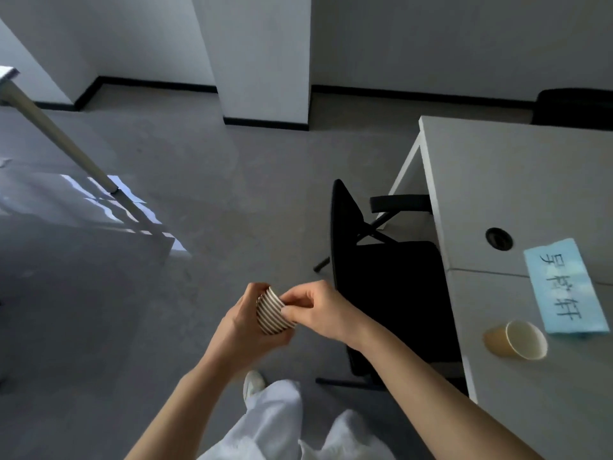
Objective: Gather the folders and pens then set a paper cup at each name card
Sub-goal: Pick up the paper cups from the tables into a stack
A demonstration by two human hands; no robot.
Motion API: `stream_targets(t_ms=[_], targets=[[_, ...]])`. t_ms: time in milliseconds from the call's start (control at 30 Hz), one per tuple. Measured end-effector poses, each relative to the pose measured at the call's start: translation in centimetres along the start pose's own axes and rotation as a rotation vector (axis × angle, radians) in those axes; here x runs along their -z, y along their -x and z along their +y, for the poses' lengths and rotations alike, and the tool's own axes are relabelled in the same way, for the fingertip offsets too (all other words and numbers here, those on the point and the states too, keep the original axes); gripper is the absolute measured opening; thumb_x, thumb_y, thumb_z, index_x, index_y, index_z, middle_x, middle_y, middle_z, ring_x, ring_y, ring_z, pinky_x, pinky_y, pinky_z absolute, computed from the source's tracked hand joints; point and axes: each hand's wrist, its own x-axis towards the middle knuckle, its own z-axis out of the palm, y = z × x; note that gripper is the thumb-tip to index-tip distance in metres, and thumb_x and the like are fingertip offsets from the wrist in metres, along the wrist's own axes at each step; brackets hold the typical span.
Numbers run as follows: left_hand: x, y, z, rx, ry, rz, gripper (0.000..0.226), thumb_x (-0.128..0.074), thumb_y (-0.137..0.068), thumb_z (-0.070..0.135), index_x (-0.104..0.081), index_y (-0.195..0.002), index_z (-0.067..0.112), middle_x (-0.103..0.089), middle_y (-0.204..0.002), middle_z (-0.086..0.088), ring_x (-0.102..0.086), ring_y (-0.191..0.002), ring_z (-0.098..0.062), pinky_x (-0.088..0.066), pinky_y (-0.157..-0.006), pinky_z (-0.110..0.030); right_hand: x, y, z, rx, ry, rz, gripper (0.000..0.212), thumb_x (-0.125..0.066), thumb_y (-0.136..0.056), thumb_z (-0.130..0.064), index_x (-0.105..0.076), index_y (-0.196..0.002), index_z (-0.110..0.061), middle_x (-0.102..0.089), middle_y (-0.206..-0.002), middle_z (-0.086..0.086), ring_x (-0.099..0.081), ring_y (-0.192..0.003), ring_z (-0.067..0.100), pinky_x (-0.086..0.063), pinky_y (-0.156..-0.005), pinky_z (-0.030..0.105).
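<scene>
1. Our left hand (247,322) curls palm-up around the striped cup (272,312), fingers wrapped behind it, forearm bare and reaching in from below.
2. Our right hand (318,308) meets it from the cup's right side, thumb and forefinger pinching at the cup's rim, other fingers tucked.
3. Both wrists converge at the cup, elbows spread apart.

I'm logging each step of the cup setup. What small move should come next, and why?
Probably pull one cup free: the left hand grips the striped paper cup stack while the right hand pinches its rim. The blue name card already has a tan paper cup beside it.
</scene>
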Motion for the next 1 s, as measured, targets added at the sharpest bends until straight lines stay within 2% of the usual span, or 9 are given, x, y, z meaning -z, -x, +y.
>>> stream_targets(t_ms=[100,267,367,433,600,733,833,900,1000], targets=[[5.0,-3.5,-2.5,-0.029,-0.041,-0.026,0.064,-0.081,-0.053,0.042,-0.046,-0.106,0.036,-0.062,-0.081,0.009,-0.058,-0.066,-0.01,-0.049,-0.059,-0.027,-2.6,-4.1,-2.8,-0.004,-0.025,0.013,0.026,-0.059,-0.087,-0.002,-0.068,-0.111,-0.006,-0.07,-0.101,0.001,-0.065,-0.095,0.009,-0.052,-0.093,0.025],[9.9,-8.2,-4.7,-0.047,-0.047,-0.056,0.063,-0.082,-0.053,0.042,-0.046,-0.103,0.037,-0.064,-0.083,0.008,-0.061,-0.07,-0.012,-0.053,-0.061,-0.033,-4.7,-9.5,-6.1,-0.002,-0.011,0.111,0.023,-0.063,-0.085,-0.004,-0.07,-0.107,-0.008,-0.073,-0.1,0.007,-0.068,-0.092,0.011,-0.054,-0.091,0.03],[11.5,-10.8,-5.5,-0.05,-0.013,-0.054,0.063,-0.08,-0.05,0.045,-0.047,-0.103,0.038,-0.065,-0.083,0.01,-0.062,-0.071,-0.009,-0.054,-0.061,-0.031,-4.6,-12.1,-7.3,-0.006,0.012,0.178,0.02,-0.07,-0.079,-0.008,-0.07,-0.091,-0.024,-0.072,-0.087,-0.004,-0.068,-0.084,0.008,-0.056,-0.087,0.033],[12.0,-12.8,-5.6,-0.055,0.001,-0.054,0.062,-0.08,-0.049,0.045,-0.048,-0.103,0.038,-0.065,-0.082,0.01,-0.062,-0.071,-0.008,-0.054,-0.061,-0.03,-4.0,-13.9,-8.0,-0.009,0.021,0.198,0.02,-0.072,-0.077,-0.01,-0.068,-0.085,-0.028,-0.071,-0.081,-0.007,-0.068,-0.08,0.007,-0.057,-0.083,0.032],[12.4,-20.3,-4.7,-0.093,-0.003,-0.099,0.063,-0.085,-0.055,0.033,-0.049,-0.106,0.036,-0.064,-0.082,0.009,-0.061,-0.07,-0.009,-0.053,-0.06,-0.031,0.1,-19.5,-9.1,-0.019,0.009,0.269,0.014,-0.071,-0.08,-0.013,-0.068,-0.087,-0.024,-0.071,-0.082,-0.007,-0.067,-0.08,0.006,-0.055,-0.08,0.025],[12.4,-28.0,-2.8,-0.138,-0.044,-0.128,0.067,-0.079,-0.05,0.047,-0.049,-0.109,0.034,-0.063,-0.085,0.012,-0.062,-0.072,-0.008,-0.051,-0.06,-0.026,5.4,-24.5,-9.6,-0.021,-0.043,0.346,0.013,-0.07,-0.081,-0.009,-0.068,-0.09,-0.019,-0.065,-0.075,-0.014,-0.061,-0.069,-0.005,-0.049,-0.072,0.013],[12.0,-34.6,-0.3,-0.158,-0.072,-0.153,0.066,-0.081,-0.051,0.045,-0.047,-0.108,0.038,-0.062,-0.084,0.013,-0.061,-0.07,-0.007,-0.052,-0.06,-0.028,10.3,-28.7,-10.3,-0.029,-0.084,0.388,0.014,-0.069,-0.083,-0.007,-0.07,-0.096,-0.01,-0.064,-0.076,-0.015,-0.06,-0.07,-0.004,-0.046,-0.07,0.008],[11.7,-38.6,1.5,-0.158,-0.073,-0.171,0.065,-0.082,-0.052,0.042,-0.047,-0.107,0.04,-0.063,-0.085,0.012,-0.061,-0.069,-0.009,-0.054,-0.06,-0.034,13.5,-30.9,-10.8,-0.042,-0.115,0.419,0.014,-0.068,-0.084,-0.006,-0.07,-0.098,-0.008,-0.067,-0.08,-0.009,-0.06,-0.072,-0.001,-0.046,-0.07,0.009],[10.9,-44.1,4.3,-0.172,-0.063,-0.182,0.067,-0.077,-0.049,0.049,-0.046,-0.107,0.042,-0.063,-0.085,0.01,-0.062,-0.069,-0.013,-0.055,-0.06,-0.037,18.4,-33.9,-11.3,-0.069,-0.144,0.506,0.017,-0.067,-0.084,-0.007,-0.069,-0.1,-0.005,-0.073,-0.093,0.006,-0.063,-0.08,0.007,-0.048,-0.072,0.015]])
